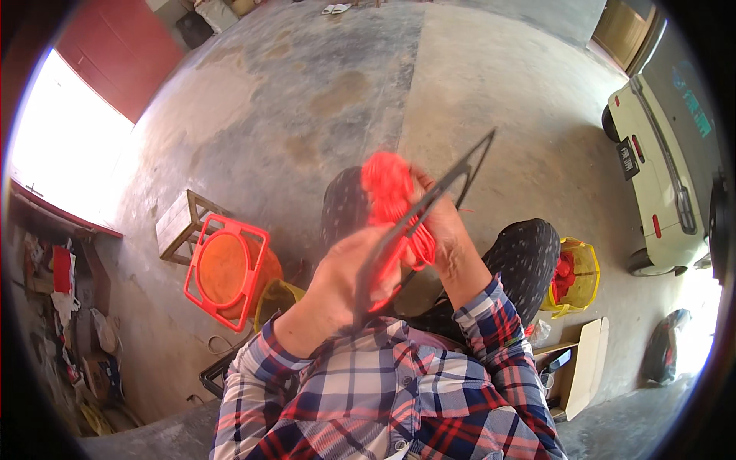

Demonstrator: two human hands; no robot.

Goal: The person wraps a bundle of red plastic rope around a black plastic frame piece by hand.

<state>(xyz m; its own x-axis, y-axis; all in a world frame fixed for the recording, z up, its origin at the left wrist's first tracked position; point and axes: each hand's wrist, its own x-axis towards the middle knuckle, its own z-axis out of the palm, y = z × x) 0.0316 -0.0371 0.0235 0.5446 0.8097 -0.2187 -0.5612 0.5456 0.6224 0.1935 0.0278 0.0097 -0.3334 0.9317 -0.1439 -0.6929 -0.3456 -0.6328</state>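
Note:
A bundle of bright red strands (387,188) is between my two hands, above my lap. My left hand (341,272) is closed around its lower part, the fingers smeared by motion. Behind the bundle's right side, the fingers of my right hand (452,241) curl in against it. More red strands show between the two wrists. Slantwise across both hands runs a long, narrow black thing (431,201) with a pointed, triangular open end at upper right. It is blurred; its kind and which hand bears it I cannot make out.
A red-framed stool with an orange round middle (222,272) and a wooden stool (180,230) stand to the left. A yellow bag with red stuff (586,280) and an open cardboard box (586,368) lie right. A pale vehicle (659,184) is parked far right.

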